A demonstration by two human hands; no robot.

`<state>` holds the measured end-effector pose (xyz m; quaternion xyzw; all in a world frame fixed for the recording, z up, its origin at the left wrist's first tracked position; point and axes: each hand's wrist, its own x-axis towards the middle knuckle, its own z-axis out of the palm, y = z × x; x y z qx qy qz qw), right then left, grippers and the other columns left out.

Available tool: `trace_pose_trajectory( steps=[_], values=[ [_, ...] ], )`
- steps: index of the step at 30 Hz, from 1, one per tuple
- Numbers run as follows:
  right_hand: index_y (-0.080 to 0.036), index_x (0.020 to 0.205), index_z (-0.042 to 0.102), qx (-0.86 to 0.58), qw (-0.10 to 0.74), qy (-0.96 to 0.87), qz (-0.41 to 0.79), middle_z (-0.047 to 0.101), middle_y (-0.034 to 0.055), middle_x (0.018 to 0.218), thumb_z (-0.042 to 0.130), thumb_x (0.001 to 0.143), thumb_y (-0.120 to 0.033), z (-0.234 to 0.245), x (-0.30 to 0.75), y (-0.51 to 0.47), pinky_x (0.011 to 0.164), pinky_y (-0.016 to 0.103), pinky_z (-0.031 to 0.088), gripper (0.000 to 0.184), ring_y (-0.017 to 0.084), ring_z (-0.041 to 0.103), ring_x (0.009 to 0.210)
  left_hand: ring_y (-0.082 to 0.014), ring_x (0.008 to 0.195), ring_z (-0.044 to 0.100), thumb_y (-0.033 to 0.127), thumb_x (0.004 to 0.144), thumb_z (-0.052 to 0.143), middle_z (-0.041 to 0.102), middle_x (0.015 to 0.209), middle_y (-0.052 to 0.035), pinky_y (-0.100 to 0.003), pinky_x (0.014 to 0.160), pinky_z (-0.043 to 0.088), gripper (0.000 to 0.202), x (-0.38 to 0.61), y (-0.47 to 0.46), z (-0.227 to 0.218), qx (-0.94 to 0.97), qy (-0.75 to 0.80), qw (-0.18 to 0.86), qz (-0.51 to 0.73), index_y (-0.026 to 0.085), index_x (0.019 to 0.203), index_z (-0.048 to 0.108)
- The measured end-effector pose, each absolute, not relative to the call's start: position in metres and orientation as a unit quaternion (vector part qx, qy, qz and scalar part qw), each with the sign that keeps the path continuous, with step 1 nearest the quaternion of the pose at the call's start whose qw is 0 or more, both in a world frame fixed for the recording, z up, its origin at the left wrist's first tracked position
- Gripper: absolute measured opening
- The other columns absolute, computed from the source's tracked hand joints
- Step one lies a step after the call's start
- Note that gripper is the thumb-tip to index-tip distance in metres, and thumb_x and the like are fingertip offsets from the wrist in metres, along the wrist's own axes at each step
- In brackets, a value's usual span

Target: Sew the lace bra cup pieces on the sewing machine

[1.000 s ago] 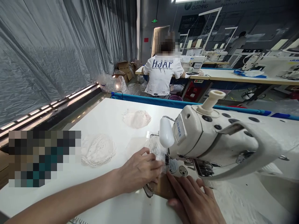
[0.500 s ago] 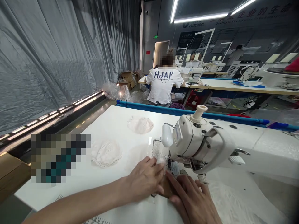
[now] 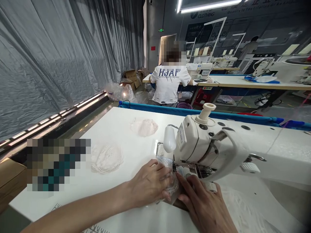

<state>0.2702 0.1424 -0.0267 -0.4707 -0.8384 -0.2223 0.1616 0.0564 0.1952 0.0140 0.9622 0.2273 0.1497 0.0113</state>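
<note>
A white lace piece (image 3: 174,188) with a scalloped edge lies under the head of a white sewing machine (image 3: 191,139), close to its needle area (image 3: 174,166). My left hand (image 3: 153,183) is bent over the lace from the left, its fingers pressed together on it. From the right, my right hand (image 3: 204,199) rests with its index finger stretched along the lace edge towards the needle and the thumb apart. A brown piece (image 3: 181,205) shows below the lace, partly covered by my right hand; its kind is unclear.
Two pale lace pieces (image 3: 107,158) lie to the left on the white table (image 3: 136,149). More sheer white fabric (image 3: 243,207) is right of my right hand. A blue cloth trough (image 3: 145,107) runs along the far edge. Beyond it sits a person in a white shirt (image 3: 171,82).
The lace now shows between my hands, over much of the brown piece seen there before. My right hand's fingers have straightened slightly towards the needle. The whole view has shifted a little.
</note>
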Motion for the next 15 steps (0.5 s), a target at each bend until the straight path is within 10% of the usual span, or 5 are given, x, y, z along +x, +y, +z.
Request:
trace_pose_trajectory(
  steps=[15],
  values=[
    [-0.026, 0.108, 0.061, -0.473, 0.244, -0.847, -0.025, 0.063, 0.0043, 0.096, 0.033, 0.098, -0.033, -0.020, 0.268, 0.123, 0.081, 0.040, 0.029, 0.030, 0.015, 0.057, 0.071, -0.0103, 0.094, 0.056, 0.004, 0.090, 0.042, 0.066, 0.095, 0.0006, -0.031, 0.089, 0.038, 0.019, 0.054, 0.187, 0.001, 0.954, 0.183, -0.021, 0.235, 0.015, 0.082, 0.055]
  ],
)
